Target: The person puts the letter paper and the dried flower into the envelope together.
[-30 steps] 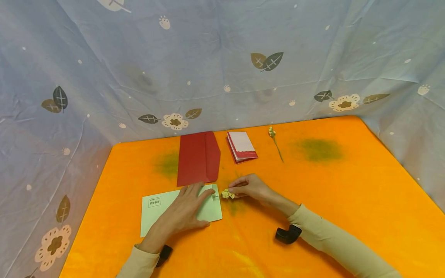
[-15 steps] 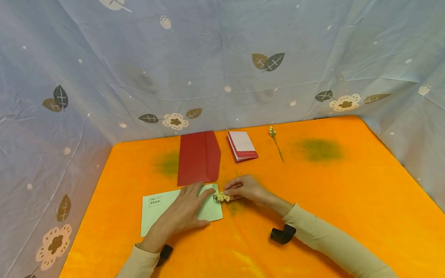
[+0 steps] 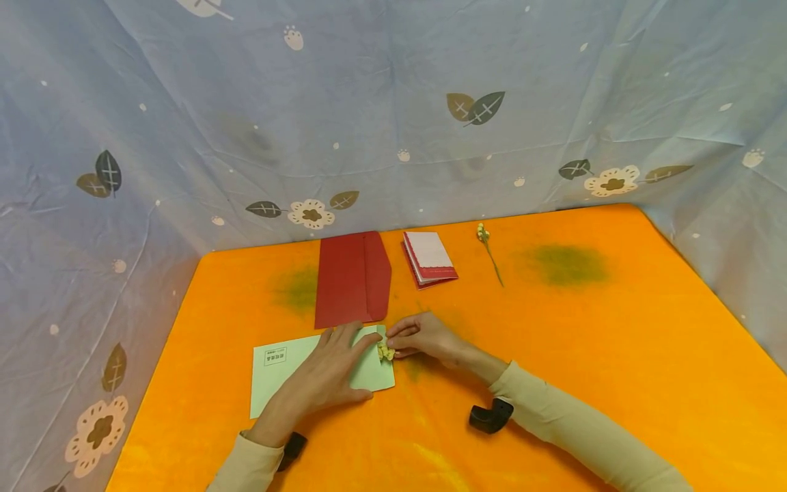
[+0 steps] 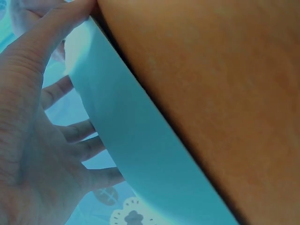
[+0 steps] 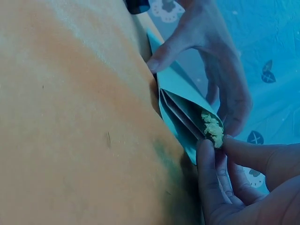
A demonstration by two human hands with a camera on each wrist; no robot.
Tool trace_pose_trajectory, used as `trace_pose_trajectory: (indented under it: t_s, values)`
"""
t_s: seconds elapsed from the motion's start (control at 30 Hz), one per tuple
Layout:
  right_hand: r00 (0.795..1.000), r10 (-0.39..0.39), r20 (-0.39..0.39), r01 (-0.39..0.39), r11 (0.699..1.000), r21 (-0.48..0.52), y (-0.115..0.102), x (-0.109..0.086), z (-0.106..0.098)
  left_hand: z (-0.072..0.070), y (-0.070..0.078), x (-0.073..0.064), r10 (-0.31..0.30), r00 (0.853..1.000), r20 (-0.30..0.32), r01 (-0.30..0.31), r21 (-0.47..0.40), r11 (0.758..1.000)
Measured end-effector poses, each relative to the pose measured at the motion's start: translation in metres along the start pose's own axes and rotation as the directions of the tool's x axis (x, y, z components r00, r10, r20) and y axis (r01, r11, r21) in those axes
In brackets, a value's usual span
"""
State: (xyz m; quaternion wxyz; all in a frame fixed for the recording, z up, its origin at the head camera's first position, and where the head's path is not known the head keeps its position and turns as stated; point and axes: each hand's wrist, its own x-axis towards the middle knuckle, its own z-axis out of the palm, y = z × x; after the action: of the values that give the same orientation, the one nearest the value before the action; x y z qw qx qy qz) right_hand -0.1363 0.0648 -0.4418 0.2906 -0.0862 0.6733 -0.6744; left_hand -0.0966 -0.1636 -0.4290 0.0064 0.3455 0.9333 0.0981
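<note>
Some yellow flowers (image 5: 213, 131) are pinched in the right grip (image 3: 425, 335), the left grip (image 3: 328, 372) spread across an envelope (image 3: 270, 383).

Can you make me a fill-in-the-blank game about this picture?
From the head view:
1. The flower cluster pinched by the right hand is coloured ____.
2. The left hand holds a paper envelope coloured pale ____.
3. The booklet lies ____ the red envelope and the loose flower sprig.
4. The tablecloth is mostly ____.

Missing words: yellow; green; between; orange.

Flower-print cloth (image 3: 393, 113) walls an orange-covered table (image 3: 590, 328) on three sides, a makeshift booth (image 3: 695, 89).
</note>
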Motion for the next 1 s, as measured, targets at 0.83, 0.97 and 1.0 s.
trace_pose_trajectory:
  t_s: [0.83, 0.97, 1.0]
  values:
    - [0.966, 0.157, 0.207, -0.209, 0.944, 0.256, 0.005, -0.019, -0.022, 0.001, -0.001, 0.001, -0.009, 1.0, 0.001, 0.009, -0.01, 1.0]
    - [0.965, 0.148, 0.216, -0.201, 0.947, 0.251, 0.002, -0.017, -0.017, 0.001, 0.0, 0.001, -0.008, 1.0, -0.003, 0.008, -0.011, 1.0]
    - [0.965, 0.146, 0.217, -0.2, 0.948, 0.249, 0.001, -0.016, -0.016, 0.001, 0.0, 0.002, -0.007, 1.0, -0.003, 0.007, -0.011, 1.0]
